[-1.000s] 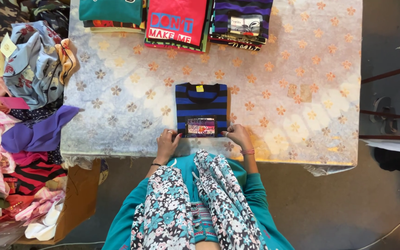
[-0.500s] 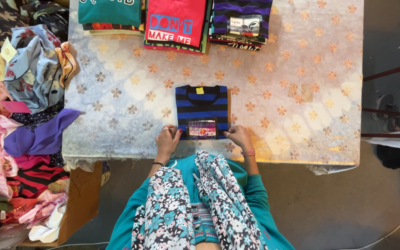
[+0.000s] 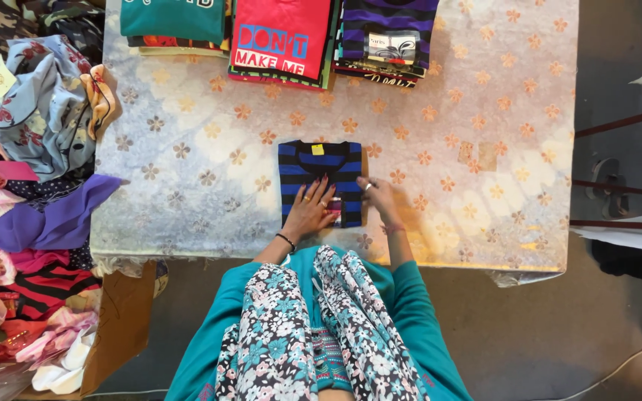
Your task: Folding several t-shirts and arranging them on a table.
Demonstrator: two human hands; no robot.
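Observation:
A folded blue and black striped shirt [image 3: 319,165] lies on the table's floral cloth [image 3: 447,148], near the front edge. My left hand [image 3: 310,208] rests flat on its lower half, fingers spread. My right hand [image 3: 382,197] touches the shirt's right edge with its fingertips. A small pink and white print shows between my hands.
Three stacks of folded shirts sit along the far edge: a teal one [image 3: 174,21], a red one [image 3: 282,41] and a purple striped one [image 3: 386,37]. A heap of loose clothes [image 3: 31,171] fills the left side. A cardboard box [image 3: 117,319] stands below it.
Both hands have moved up from the shirt's lower corners onto the shirt; the left now lies flat on it and the right is at its right edge.

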